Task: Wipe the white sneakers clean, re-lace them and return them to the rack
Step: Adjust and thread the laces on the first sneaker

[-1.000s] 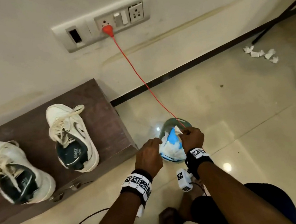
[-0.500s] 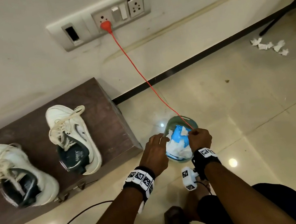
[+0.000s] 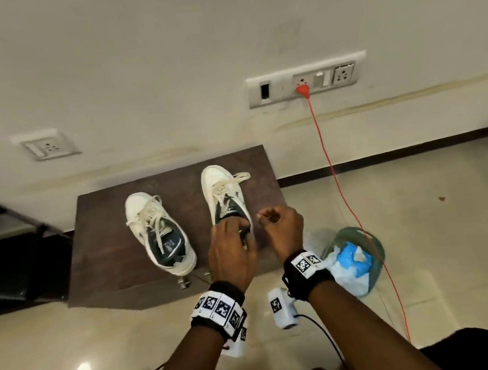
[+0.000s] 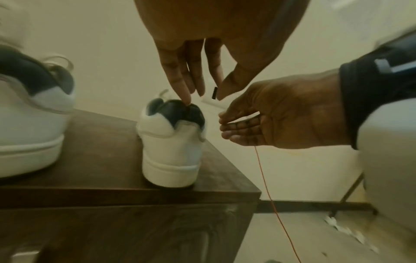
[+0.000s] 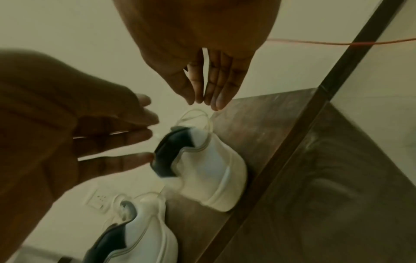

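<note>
A cream wall (image 3: 152, 55) with a socket panel (image 3: 306, 83) rose over a glossy tiled floor (image 3: 431, 203). At 9 o'clock of centre, a low dark wooden rack (image 3: 101, 239) carried two white lace-up sneakers with dark collars. The left sneaker (image 3: 158, 230) sat untouched. The right sneaker (image 3: 222, 194) stood near the rack's right edge. The left hand (image 3: 230, 247), fingers extended, touched its heel collar with one fingertip. The right hand (image 3: 281, 227), at 3 o'clock of that heel, was loosely curled; whether it pinched anything could not be told. A glass bowl of blue-white cloth (image 3: 356, 258) lay at 4 o'clock on the floor, an orange cable (image 3: 336, 183) passing over it. Risk: a careless lift could tip the sneaker off the edge or snag the loose laces.
</note>
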Demonstrator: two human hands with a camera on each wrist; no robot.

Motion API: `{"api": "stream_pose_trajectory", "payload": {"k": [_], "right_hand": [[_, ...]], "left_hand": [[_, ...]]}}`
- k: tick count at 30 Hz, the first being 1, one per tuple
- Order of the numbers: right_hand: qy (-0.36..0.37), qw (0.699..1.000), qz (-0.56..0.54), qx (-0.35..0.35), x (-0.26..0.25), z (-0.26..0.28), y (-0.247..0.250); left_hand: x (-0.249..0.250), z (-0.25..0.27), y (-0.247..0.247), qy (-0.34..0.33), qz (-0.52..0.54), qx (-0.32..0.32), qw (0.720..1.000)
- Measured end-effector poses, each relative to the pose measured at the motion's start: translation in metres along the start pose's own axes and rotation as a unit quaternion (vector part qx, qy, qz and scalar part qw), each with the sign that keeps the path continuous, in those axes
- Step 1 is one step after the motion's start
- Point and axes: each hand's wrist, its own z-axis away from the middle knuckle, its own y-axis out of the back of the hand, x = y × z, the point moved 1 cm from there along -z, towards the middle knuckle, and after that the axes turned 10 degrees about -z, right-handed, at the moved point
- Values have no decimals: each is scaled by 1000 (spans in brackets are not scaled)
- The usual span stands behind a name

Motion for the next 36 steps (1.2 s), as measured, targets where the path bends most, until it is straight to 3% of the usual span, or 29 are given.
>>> {"api": "stream_pose_trajectory", "payload": {"k": [4,9,17,28,36], "right_hand": [[-1,999,32,2,-16,4,-35],[-11,998,61,0,-14,0,-47],[-11,993,117,-22,-17,-10,-51],[-17,994,100,-37,-12,26,-31],[-42,996,75,-35,-12,15,-29]], "left_hand": [[-37,-5,16,85,-12,6,996],[-64,-24,9,163,-2,-58,985],[-72,-53,-6,162,-35,-125,978],[-66,-21,5,140,-3,-124,982],[-66,-30,10,191,14,-142,971]]}}
